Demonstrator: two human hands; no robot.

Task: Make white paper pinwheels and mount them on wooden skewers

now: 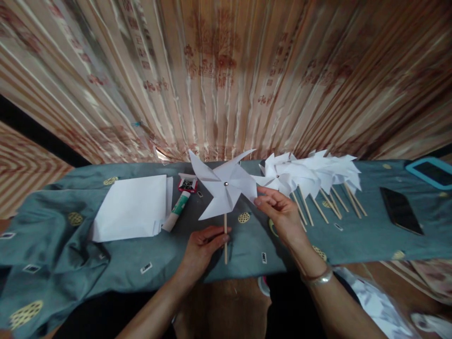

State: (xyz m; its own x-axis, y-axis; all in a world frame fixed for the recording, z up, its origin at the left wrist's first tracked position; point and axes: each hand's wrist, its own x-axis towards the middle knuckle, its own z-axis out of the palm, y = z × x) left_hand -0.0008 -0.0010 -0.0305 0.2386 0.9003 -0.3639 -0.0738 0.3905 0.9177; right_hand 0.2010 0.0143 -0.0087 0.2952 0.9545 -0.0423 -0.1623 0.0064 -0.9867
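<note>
A white paper pinwheel (pixel 231 190) stands upright in front of me, a silver pin at its centre and a thin wooden stick below. My left hand (pixel 205 247) pinches that stick between thumb and fingers, under the blades. With thumb and fingertips, my right hand (pixel 277 209) grips the tip of the pinwheel's right blade. Just behind and right of this hand lies a row of other white pinwheels (pixel 318 174), their sticks pointing toward me. A small red box (pixel 187 183) holding dark pins sits left of the upright pinwheel, beside a green and white tube (pixel 176 211).
A stack of white paper (pixel 132 207) lies on the left of the cloth-covered table (pixel 158 263). At the right are a black phone (pixel 400 210) and a blue-framed tablet (pixel 432 172). A patterned curtain (pixel 219 84) hangs behind. A plastic bag (pixel 374 301) is below, right.
</note>
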